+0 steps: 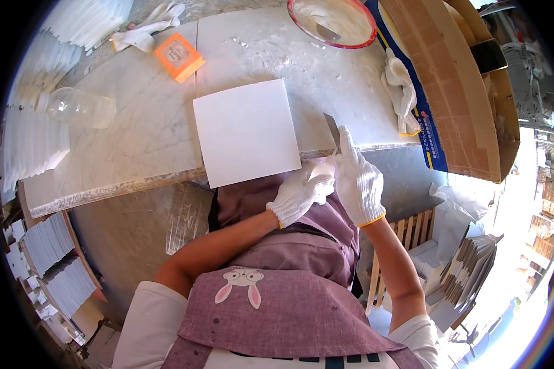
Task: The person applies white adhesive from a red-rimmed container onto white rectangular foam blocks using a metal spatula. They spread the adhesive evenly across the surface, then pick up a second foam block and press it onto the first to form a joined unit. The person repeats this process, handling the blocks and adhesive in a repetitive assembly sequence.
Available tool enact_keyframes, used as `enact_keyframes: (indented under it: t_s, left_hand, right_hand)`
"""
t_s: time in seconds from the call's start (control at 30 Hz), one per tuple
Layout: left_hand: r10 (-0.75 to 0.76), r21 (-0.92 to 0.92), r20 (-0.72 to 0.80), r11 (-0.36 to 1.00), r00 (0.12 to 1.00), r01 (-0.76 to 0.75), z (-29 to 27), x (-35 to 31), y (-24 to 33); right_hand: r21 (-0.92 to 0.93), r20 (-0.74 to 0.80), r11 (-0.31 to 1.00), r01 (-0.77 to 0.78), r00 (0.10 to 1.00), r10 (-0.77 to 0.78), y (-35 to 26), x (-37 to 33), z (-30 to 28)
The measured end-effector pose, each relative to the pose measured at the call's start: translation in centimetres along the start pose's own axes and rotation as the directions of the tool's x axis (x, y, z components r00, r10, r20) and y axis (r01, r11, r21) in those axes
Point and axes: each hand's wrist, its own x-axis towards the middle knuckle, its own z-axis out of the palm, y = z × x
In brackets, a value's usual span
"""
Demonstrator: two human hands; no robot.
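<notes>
Head view: a white square tile [246,132] is laid flat on the marble counter [135,147], its near corner overhanging the front edge, presumably to keep it within easy reach. Right hand [358,181], gloved, is closed on a metal scraper [331,130] whose blade rests at the counter edge just beside the tile. Left hand [301,194], gloved, is loosely curled and pressed against the right glove, nothing held. A red-rimmed bowl [332,23] of white paste is set well back.
</notes>
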Motion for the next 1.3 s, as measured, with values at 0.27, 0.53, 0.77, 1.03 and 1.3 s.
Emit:
enact_keyframes:
  t_s: [0.27,0.53,0.77,1.03,1.3]
  left_hand:
    - [0.058,0.078,0.05,0.995,0.997,-0.062,-0.4,0.0,1.3]
    - [0.081,-0.3,0.198,0.954,0.977,-0.018,-0.4,-2.6,2.6]
    - [0.134,-0.55,0.236,0.835,0.962,0.018,-1.3,-4.8,7.1]
    - [0.217,-0.542,0.197,0.837,0.956,-0.078,-5.4,-6.1,11.4]
    - [0.456,-0.264,-0.156,0.836,0.876,-0.482,-11.3,-5.8,11.5]
  right_hand:
    - [0.083,-0.122,0.996,0.009,0.992,0.001,0.1,-0.2,1.1]
    - [0.501,-0.025,0.848,-0.174,0.976,0.215,0.9,-0.4,-1.2]
    - [0.726,0.138,0.592,-0.349,0.918,0.373,0.9,1.5,-4.0]
    - [0.762,0.244,0.514,-0.393,0.91,0.335,0.7,3.3,-5.4]
    - [0.913,0.358,0.118,-0.39,0.905,0.23,1.5,3.7,-4.7]
